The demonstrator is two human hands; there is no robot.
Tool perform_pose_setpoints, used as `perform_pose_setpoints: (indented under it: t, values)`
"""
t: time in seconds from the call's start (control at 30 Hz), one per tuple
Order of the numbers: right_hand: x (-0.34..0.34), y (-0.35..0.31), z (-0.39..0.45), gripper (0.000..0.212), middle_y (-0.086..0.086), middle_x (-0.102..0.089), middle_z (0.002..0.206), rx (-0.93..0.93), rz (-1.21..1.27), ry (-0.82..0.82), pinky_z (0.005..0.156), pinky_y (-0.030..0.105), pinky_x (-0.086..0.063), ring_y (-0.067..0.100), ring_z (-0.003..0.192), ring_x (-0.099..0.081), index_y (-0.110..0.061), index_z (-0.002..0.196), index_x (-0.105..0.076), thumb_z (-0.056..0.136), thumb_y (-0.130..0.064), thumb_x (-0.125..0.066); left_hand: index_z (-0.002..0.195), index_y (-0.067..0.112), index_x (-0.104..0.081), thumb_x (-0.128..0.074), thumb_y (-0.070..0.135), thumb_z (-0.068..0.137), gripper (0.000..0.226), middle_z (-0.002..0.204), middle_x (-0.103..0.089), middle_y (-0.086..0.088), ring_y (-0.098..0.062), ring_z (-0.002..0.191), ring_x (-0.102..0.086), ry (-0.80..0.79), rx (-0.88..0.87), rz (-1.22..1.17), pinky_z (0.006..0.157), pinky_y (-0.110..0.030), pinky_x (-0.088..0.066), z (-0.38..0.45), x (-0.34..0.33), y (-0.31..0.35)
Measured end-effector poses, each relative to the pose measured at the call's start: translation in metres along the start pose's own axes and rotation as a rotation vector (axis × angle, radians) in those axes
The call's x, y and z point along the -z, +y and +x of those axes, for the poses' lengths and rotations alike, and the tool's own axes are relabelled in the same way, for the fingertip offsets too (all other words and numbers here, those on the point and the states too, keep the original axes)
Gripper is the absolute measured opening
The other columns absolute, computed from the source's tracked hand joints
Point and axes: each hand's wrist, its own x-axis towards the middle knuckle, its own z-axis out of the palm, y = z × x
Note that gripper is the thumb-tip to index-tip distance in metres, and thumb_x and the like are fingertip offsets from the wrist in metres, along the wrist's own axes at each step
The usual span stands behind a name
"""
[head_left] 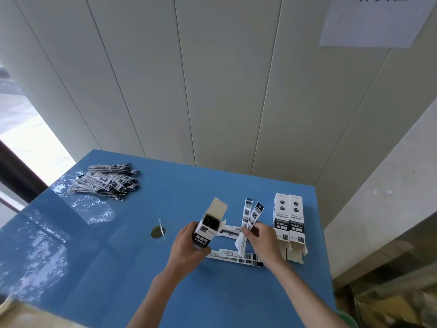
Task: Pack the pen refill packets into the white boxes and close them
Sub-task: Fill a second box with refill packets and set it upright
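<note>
Open white box held upright above worktop in left hand grip, fingers wrapped round lower part; top flap raised, dark packets seen inside. Black band with white Chinese characters, too blurred to read. Refill packets pinched in right hand grip, just beside box. Two more white boxes laid side by side at right. Packet pile far left.

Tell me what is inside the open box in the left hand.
The tilted open box, gripped by the left hand, shows dark packet ends packed in its mouth. The box walls hide how many there are and how deep they reach.
</note>
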Motion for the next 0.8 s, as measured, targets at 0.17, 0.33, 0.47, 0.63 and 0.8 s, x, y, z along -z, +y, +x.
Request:
perform_pose_setpoints:
  t: [0.17, 0.33, 0.47, 0.63, 0.8]
  values:
    - [0.024, -0.036, 0.004, 0.029, 0.006, -0.067, 0.065, -0.015, 0.244, 0.093, 0.060, 0.033, -0.051, 0.021, 0.059, -0.064, -0.008, 0.074, -0.064, 0.094, -0.029, -0.068, 0.097, 0.033, -0.054, -0.068, 0.020, 0.061, 0.041, 0.084, -0.061, 0.010, -0.011, 0.077, -0.056, -0.019, 0.022, 0.018, 0.060, -0.026, -0.041, 0.001, 0.001, -0.001]
    - [0.039, -0.066, 0.007, 0.027, 0.013, -0.073, 0.076, -0.031, 0.490, 0.133, 0.067, 0.029, -0.060, 0.024, 0.068, -0.072, 0.000, 0.084, -0.067, 0.092, -0.026, -0.071, 0.104, 0.033, -0.046, -0.068, 0.034, 0.058, 0.051, 0.083, -0.063, 0.007, -0.018, 0.075, -0.060, -0.154, 0.150, 0.130, 0.061, -0.032, -0.045, 0.010, 0.004, 0.003]
    - [0.037, -0.074, 0.006, 0.019, 0.013, -0.076, 0.082, -0.059, 0.625, 0.122, 0.070, 0.037, -0.063, 0.029, 0.073, -0.074, -0.002, 0.089, -0.071, 0.091, -0.021, -0.073, 0.106, 0.035, -0.049, -0.069, 0.038, 0.053, 0.057, 0.083, -0.064, 0.004, -0.020, 0.073, -0.061, -0.271, 0.129, 0.144, 0.066, -0.039, -0.054, 0.012, 0.005, 0.006]
    - [0.031, -0.085, 0.001, 0.021, 0.016, -0.075, 0.080, -0.081, 0.676, 0.087, 0.067, 0.037, -0.063, 0.029, 0.070, -0.073, 0.002, 0.089, -0.070, 0.090, -0.018, -0.073, 0.105, 0.036, -0.053, -0.075, 0.018, 0.060, 0.054, 0.075, -0.058, 0.011, -0.003, 0.062, -0.050, -0.322, 0.042, 0.051, 0.059, -0.020, -0.044, 0.005, 0.004, 0.008]
    - [0.023, -0.090, -0.004, 0.022, 0.018, -0.075, 0.080, -0.105, 0.699, 0.030, 0.061, 0.034, -0.060, 0.026, 0.065, -0.071, 0.004, 0.089, -0.069, 0.089, -0.018, -0.074, 0.095, 0.032, -0.051, -0.074, 0.007, 0.059, 0.050, 0.066, -0.056, 0.022, -0.003, 0.058, -0.045, -0.311, 0.024, -0.032, 0.056, -0.022, -0.041, 0.000, 0.002, 0.016]
